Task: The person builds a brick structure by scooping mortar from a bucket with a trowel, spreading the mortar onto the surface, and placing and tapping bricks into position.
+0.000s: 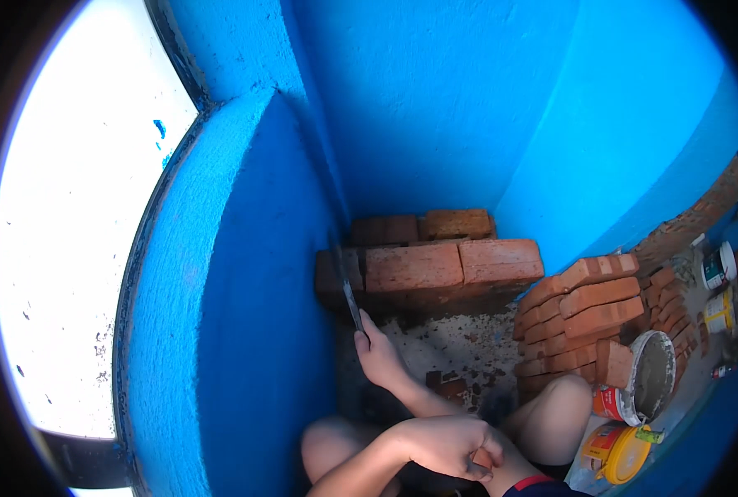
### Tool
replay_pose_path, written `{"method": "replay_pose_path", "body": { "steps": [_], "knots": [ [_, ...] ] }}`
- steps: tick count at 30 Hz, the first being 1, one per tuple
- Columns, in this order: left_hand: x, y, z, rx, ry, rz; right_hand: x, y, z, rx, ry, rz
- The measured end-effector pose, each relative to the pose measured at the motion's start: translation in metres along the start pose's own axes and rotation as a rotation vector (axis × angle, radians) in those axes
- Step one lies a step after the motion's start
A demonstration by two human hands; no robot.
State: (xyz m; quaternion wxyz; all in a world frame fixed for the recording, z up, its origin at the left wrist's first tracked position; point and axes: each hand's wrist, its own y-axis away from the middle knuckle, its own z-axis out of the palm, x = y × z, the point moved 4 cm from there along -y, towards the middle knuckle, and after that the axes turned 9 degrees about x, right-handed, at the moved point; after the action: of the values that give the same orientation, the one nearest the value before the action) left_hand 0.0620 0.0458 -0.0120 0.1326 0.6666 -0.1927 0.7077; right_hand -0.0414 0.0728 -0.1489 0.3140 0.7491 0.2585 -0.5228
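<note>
Brickwork point(435, 261) sits low in the blue corner at twelve o'clock, two courses stacked against the walls so the corner braces them. The left hand point(379, 354) is closed around the handle of a trowel point(349, 294), whose blade stands upright against the left end of the courses, likely to dress that joint. The right hand point(452, 447), at six o'clock near the knees, pinches a small brick fragment point(481, 458). Loose bricks point(588, 319) are piled at three o'clock within arm's reach, with a mortar bucket point(646, 377) just beside them.
</note>
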Motion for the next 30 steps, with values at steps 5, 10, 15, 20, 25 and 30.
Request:
{"method": "replay_pose_path", "body": {
  "steps": [5, 10, 15, 20, 25, 30],
  "knots": [
    [-0.009, -0.01, 0.005, -0.025, -0.034, -0.046, 0.003, 0.008, -0.015, 0.002, 0.058, -0.063],
    [-0.012, -0.016, 0.005, -0.036, -0.024, -0.07, 0.006, 0.019, -0.029, -0.031, 0.052, -0.074],
    [-0.009, -0.022, 0.007, -0.041, -0.035, -0.101, -0.004, 0.03, -0.045, -0.055, 0.088, -0.011],
    [-0.012, -0.026, 0.01, -0.032, -0.058, -0.087, 0.001, 0.035, -0.05, -0.093, 0.178, 0.002],
    [-0.014, -0.031, 0.012, -0.033, -0.077, -0.112, 0.004, 0.032, -0.058, -0.092, 0.238, -0.119],
    [-0.021, -0.033, 0.02, -0.111, 0.082, -0.15, 0.02, 0.066, -0.104, -0.039, 0.435, -0.217]
  ]
}}
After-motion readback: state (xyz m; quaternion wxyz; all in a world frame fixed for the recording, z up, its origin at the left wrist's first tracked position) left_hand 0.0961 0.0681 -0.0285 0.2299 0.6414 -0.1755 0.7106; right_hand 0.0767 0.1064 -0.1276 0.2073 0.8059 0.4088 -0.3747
